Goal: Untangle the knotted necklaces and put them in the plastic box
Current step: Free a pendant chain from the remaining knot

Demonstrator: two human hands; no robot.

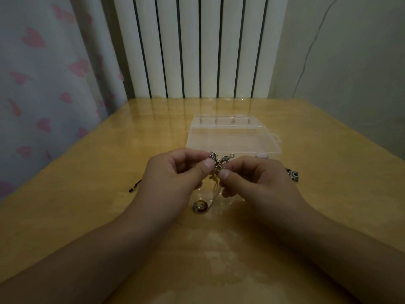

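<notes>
Both forearms reach in from the near edge of the table (87,163), and between them, raised a little above the wood, the left hand (173,176) and the right hand (256,183) meet over the middle. Each one pinches the knotted necklaces (220,163) between thumb and forefinger, the left from one side, the right from the other, with the other fingers curled under. What shows of the tangle is a small cluster of silvery metal charms and a ring clasp poking up between the two thumbs; a thin strand hangs down from it toward the table, too fine and dim for me to follow.

Just beyond the hands, toward the far edge, lies the plastic box (232,139), clear, flat on the table; whether its lid is shut I cannot make out. Below the hands, nearer the near edge, a small round ornament (199,206) with dark red in it rests on the wood. To the right of the right hand sits a little metal charm (293,174), apart from the knuckles. Off to the left, a short dark cord (134,186) lies by itself.

Behind the far edge stands a white ribbed radiator (197,47), with a curtain (43,84) printed in pink hearts past the left corner.
</notes>
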